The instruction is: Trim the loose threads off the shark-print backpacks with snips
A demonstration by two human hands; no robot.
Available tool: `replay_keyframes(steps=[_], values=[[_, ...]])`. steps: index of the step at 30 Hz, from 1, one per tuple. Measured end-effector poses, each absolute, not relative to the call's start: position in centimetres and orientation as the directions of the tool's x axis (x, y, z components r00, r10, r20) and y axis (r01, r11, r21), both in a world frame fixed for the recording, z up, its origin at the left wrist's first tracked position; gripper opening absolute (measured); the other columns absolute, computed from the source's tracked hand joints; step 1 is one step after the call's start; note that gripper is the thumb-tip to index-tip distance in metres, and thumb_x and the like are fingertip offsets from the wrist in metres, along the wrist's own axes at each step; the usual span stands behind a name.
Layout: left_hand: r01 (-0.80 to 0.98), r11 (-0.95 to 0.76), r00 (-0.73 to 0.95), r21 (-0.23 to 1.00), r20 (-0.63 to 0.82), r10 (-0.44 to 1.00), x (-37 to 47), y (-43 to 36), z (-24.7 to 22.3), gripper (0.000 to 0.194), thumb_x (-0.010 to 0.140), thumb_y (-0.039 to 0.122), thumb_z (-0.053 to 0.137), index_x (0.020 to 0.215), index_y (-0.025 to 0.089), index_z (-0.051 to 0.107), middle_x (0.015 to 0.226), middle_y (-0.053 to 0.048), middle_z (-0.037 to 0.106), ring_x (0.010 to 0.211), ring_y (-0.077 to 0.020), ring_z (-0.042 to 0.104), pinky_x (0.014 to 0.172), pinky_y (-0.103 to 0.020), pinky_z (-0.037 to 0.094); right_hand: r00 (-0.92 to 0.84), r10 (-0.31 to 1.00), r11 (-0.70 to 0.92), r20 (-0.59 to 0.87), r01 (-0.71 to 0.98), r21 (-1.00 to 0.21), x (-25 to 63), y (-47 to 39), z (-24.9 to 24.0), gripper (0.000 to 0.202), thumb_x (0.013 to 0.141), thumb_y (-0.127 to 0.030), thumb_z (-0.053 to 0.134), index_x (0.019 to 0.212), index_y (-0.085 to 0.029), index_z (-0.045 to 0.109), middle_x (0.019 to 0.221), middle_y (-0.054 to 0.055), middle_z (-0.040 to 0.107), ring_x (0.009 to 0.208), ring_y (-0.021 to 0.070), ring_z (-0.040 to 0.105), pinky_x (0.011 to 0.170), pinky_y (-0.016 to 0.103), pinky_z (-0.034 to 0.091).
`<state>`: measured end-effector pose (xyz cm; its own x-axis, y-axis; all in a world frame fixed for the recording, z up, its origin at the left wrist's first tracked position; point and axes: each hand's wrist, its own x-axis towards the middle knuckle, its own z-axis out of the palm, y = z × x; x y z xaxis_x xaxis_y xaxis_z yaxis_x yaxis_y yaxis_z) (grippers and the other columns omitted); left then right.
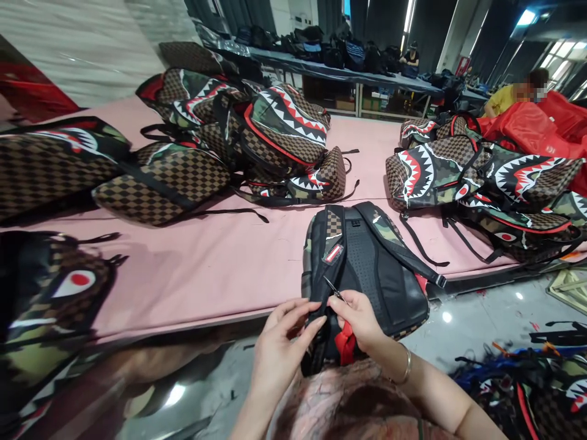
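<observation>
While your patterned clothing fills the bottom centre of the frame, your two hands meet just above it, over a black backpack. It lies back panel up at lower centre, reaching past the near edge of the pink-covered table. Your right hand has its fingers closed around small metal snips, their tips pointing up and left; a red strip hangs just below that hand. Your left hand brings thumb and forefinger nearly together at the black strap; you cannot tell from this view whether they pinch it.

Because the blades sit so near your left fingertips, a slip could nick skin, or score the strap or padded panel. With part of the backpack past the table edge, a hard tug might pull it down toward you.

Further off, a camouflage bag sits at lower left, checkered shark-mouth backpacks crowd the upper left, and more bags lie at right. Beyond them, a person in yellow is beside red cloth, and dark bags line a far table.
</observation>
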<state>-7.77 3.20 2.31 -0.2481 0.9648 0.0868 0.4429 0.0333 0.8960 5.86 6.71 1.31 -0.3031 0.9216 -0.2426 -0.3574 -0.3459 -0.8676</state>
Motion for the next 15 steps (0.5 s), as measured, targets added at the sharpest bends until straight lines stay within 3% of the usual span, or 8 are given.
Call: replay_keyframes(steps=[5,10,13,15], values=[[0.553,-0.062,-0.276,0.831,0.253,0.927,-7.1,3.3,2.8,0.023,0.072,0.044,0.059,0.075,0.023,0.069,0.088,-0.004,0.059,0.080,-0.0175,0.057,0.074,-0.029,0.048,-0.343,0.916,-0.318,-0.209,-0.299,-0.900,6.3,6.8,2.1,0.046,0.061,-0.058,0.068,0.068,-0.015,0.054,0.047,-0.009,0.037,0.040,0.0028,0.025,0.038,0.019,0.015],[0.425,-0.082,-0.364,0.901,0.254,0.896,-6.4,3.1,2.1,0.018,0.072,0.037,0.059,0.068,0.020,0.064,0.080,-0.003,0.060,0.077,-0.0178,0.056,0.074,-0.029,0.046,-0.393,0.908,-0.249,-0.143,-0.232,-0.940,7.4,6.8,1.3,0.047,0.071,-0.061,0.056,0.082,-0.015,0.056,0.049,-0.009,0.034,0.041,0.0047,0.026,0.040,0.019,0.019],[0.257,-0.022,-0.497,0.966,0.152,0.854,-6.4,2.9,1.6,0.018,0.072,0.036,0.059,0.066,0.019,0.060,0.077,-0.002,0.059,0.077,-0.0170,0.055,0.078,-0.029,0.044,-0.279,0.959,-0.036,-0.043,0.032,-0.999,8.6,6.4,1.4,0.033,0.077,-0.050,0.056,0.089,-0.019,0.055,0.056,-0.007,0.045,0.048,0.0072,0.041,0.046,0.018,0.032],[0.181,0.005,-0.529,0.983,0.093,0.843,-6.4,2.8,1.3,0.018,0.072,0.037,0.060,0.068,0.019,0.060,0.076,0.000,0.059,0.075,-0.0161,0.055,0.077,-0.028,0.043,-0.297,0.952,0.159,0.072,0.280,-0.947,9.5,6.0,1.9,0.023,0.079,-0.041,0.058,0.090,-0.021,0.056,0.065,-0.004,0.055,0.059,0.0101,0.052,0.054,0.020,0.039]])
